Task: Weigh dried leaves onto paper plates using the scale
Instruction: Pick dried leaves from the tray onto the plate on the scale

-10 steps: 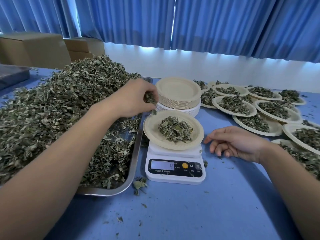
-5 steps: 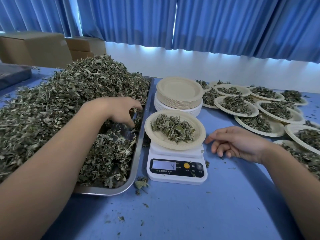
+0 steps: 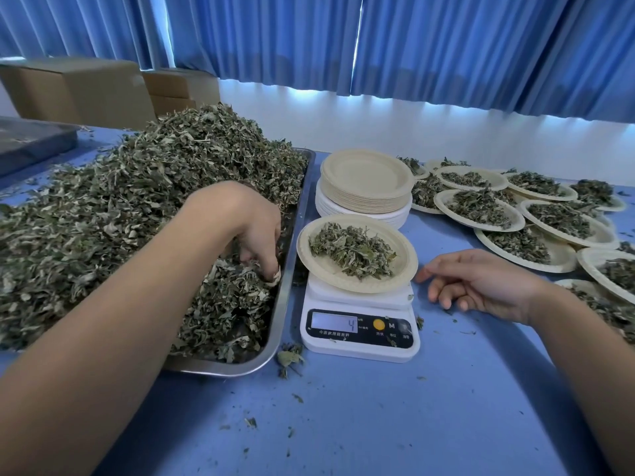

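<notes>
Left hand [image 3: 254, 228] pinches dried leaves [image 3: 103, 235] in the tray [image 3: 288, 297], centre left, having dropped back from the paper plate [image 3: 343, 285] on the scale [image 3: 357, 347], whose display holds at 4: another top-up looks due. Right hand [image 3: 488, 286] lies relaxed, fingers loose, centre right.

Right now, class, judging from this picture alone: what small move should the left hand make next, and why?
Probably lift a small pinch across onto the plate on the scale. The left hand curls its fingers into the dried leaves in the tray, and the display reads 4.
</notes>
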The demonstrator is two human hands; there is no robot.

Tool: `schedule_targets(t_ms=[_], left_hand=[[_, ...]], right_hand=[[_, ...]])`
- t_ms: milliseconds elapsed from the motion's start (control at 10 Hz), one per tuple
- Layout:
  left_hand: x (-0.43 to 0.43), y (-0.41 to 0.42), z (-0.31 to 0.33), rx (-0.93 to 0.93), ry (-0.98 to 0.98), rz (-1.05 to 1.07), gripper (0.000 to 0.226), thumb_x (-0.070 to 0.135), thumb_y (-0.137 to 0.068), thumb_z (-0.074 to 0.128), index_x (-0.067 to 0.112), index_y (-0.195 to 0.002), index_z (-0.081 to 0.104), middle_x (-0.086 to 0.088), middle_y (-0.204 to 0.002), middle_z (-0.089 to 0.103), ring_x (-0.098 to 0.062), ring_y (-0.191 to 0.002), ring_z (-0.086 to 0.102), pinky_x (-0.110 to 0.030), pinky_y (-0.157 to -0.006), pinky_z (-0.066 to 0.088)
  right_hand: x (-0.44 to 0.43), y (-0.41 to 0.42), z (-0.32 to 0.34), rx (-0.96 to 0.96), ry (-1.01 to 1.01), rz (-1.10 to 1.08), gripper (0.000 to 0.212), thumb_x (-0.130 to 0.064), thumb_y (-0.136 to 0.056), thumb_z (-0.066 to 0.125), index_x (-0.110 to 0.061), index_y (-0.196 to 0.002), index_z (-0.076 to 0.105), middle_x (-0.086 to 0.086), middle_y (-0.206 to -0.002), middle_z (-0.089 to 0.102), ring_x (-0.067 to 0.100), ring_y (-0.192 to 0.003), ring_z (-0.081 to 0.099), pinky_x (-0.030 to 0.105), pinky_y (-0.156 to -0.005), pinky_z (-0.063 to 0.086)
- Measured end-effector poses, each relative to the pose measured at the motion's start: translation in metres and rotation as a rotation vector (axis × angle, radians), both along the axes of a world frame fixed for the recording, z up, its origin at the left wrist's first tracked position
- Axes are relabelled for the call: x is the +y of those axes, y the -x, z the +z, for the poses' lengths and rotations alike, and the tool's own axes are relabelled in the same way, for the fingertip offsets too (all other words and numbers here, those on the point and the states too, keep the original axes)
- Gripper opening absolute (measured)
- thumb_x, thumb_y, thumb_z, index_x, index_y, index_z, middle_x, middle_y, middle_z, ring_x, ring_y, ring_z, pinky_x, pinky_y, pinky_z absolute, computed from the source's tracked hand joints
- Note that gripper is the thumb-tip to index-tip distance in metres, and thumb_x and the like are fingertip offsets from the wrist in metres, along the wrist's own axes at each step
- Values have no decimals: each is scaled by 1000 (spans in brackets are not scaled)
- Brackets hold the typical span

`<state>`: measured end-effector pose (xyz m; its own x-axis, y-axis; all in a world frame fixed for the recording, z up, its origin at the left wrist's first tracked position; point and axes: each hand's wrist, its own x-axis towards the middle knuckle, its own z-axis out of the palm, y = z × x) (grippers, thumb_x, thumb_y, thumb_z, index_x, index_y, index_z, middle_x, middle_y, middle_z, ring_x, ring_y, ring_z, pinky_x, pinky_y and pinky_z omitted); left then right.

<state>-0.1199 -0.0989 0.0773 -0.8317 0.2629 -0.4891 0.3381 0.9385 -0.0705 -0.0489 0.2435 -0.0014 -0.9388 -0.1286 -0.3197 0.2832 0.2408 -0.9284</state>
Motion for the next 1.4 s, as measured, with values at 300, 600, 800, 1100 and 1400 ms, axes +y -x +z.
schedule_targets(t_ms=[300, 600, 800, 1100, 1400], left_hand=[[4, -2, -15, -60, -103, 71, 49, 11, -77, 85, -10, -110, 54, -10, -68, 63, -28, -59, 67, -38, -62, 60], [-10, 7, -4, 70, -209, 63, 31, 15, -85, 79, 9, -109, 61, 6, -75, 64, -15, -58, 73, -31, -57, 52], [-1, 4, 0, 133, -186, 17, 37, 15, -86, 79, 13, -76, 43, -2, -67, 65, -15, -57, 72, -39, -68, 55], [-15, -7, 35, 315, -280, -104, 36, 34, -84, 79, 14, -73, 51, 9, -66, 49, -11, -60, 47, -29, -56, 35], [4, -20, 38, 307, -432, -333, 25, 37, -86, 77, 13, -84, 67, -4, -69, 63, -20, -61, 52, -35, -61, 42]], right_hand=[[-1, -1, 1, 7, -12, -1, 33, -27, -97, 64, 3, -109, 71, 20, -82, 69, 16, -55, 63, 19, -42, 48], [-2, -1, 0, 8, -9, -10, 32, -26, -97, 64, 3, -108, 72, 20, -82, 69, 16, -54, 63, 18, -42, 47], [0, 0, 0, 5, -12, -2, 35, -28, -94, 66, 3, -108, 71, 22, -84, 69, 17, -55, 64, 19, -42, 49], [1, 0, -1, 1, -12, 13, 28, -26, -96, 65, 1, -99, 73, 20, -82, 68, 16, -55, 63, 19, -42, 48], [2, 2, -2, -9, 3, 11, 25, -25, -96, 65, -2, -96, 74, 21, -82, 68, 17, -54, 64, 19, -41, 48]])
